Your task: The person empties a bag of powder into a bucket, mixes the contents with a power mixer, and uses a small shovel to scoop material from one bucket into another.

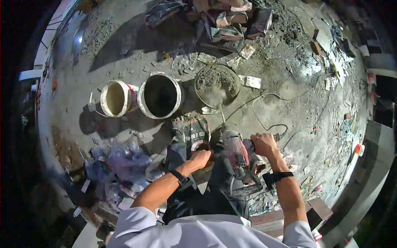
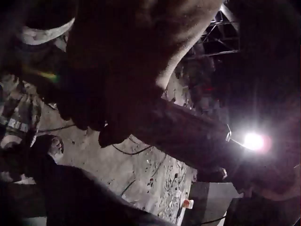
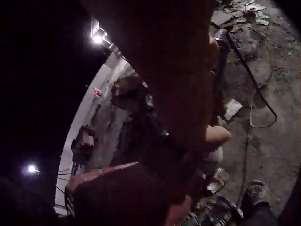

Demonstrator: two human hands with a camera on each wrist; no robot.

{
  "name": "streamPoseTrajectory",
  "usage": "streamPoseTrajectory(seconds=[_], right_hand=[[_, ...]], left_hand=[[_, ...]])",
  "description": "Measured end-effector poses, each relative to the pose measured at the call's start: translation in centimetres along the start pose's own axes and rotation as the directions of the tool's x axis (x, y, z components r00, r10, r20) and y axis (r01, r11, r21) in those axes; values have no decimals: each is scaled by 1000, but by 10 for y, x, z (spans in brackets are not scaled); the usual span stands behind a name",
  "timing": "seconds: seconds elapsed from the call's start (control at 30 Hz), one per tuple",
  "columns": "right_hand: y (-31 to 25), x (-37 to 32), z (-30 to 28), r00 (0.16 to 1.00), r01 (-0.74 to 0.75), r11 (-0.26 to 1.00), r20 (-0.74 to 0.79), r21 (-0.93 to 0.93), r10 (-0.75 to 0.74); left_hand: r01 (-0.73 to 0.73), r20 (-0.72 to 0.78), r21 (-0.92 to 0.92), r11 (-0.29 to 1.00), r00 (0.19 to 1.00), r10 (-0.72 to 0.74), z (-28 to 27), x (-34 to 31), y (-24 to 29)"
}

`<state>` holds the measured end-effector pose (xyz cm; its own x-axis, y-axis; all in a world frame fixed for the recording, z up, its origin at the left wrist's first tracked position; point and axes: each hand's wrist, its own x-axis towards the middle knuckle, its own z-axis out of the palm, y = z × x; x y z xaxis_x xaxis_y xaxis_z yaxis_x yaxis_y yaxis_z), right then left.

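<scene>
A red and grey power tool (image 1: 236, 152) lies between the person's knees, its thin rod (image 1: 223, 113) reaching into a round tub (image 1: 236, 96) of grey, lumpy mix. The right hand (image 1: 265, 144) grips the tool's dark handle on the right, where a cable joins. On the other side, the left hand (image 1: 200, 160) is curled round a dark handle, partly hidden by the fingers. The left wrist view shows the left hand (image 2: 117, 89) in deep shadow. In the right wrist view, the right hand (image 3: 193, 117) is dark beside the tool's red casing (image 3: 106, 176).
Two white-rimmed buckets (image 1: 141, 97) (image 1: 103, 99) stand left of the tub. A printed bag (image 1: 197, 131) lies near the left foot. Clear plastic (image 1: 124, 165) is heaped at left, torn sacks (image 1: 231, 20) at the top. A cable (image 1: 285, 99) crosses the littered floor at right.
</scene>
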<state>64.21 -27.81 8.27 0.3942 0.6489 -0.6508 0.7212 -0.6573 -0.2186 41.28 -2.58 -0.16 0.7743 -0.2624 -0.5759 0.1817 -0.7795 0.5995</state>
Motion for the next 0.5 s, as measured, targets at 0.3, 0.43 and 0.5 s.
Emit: streamPoseTrajectory(seconds=[0.3,0.43,0.5], right_hand=[[54,2,58,995,58,998,-82,-33,-60],[58,3,86,985,77,997,-153,-18,-78],[55,5,95,986,68,997,-153,-19,-70]], left_hand=[[-1,-298,-24,1000,955,-6,75,28,43],[145,-202,-49,988,967,-152,64,29,55],[171,-158,-48,984,972,-176,68,32,50]])
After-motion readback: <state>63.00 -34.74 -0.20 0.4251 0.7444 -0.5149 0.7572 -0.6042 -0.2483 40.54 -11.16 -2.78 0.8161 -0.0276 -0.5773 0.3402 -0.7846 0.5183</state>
